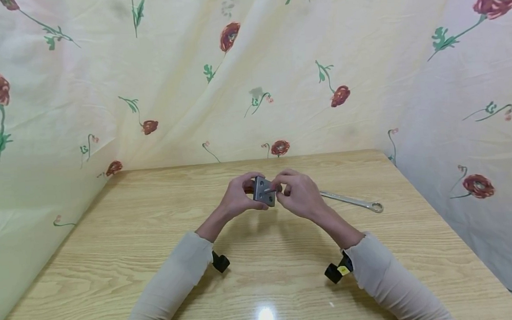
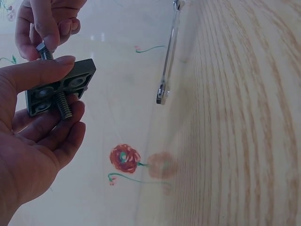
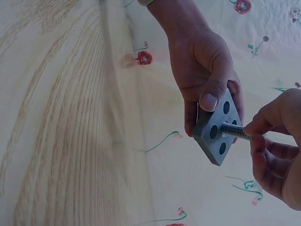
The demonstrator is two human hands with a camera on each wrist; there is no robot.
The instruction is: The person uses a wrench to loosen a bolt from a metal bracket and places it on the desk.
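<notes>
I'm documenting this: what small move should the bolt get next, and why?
Probably turn the bolt further through the plate: the right hand pinches it near its head, thread shows between that hand and the plate, and the left hand grips the plate.

A silver wrench point(image 1: 351, 201) lies on the right side of the wood-grain table point(image 1: 111, 247). Cream cloth point(image 1: 179, 62) with red flowers point(image 1: 230, 36) hangs along the far, left and right sides.

Plate point(image 1: 264, 186), left hand point(image 1: 239, 196) gripping at nine o'clock; rod point(image 1: 269, 190), right hand point(image 1: 300, 194) pinching; wrench point(image 1: 349, 200), view's four o'clock.
</notes>
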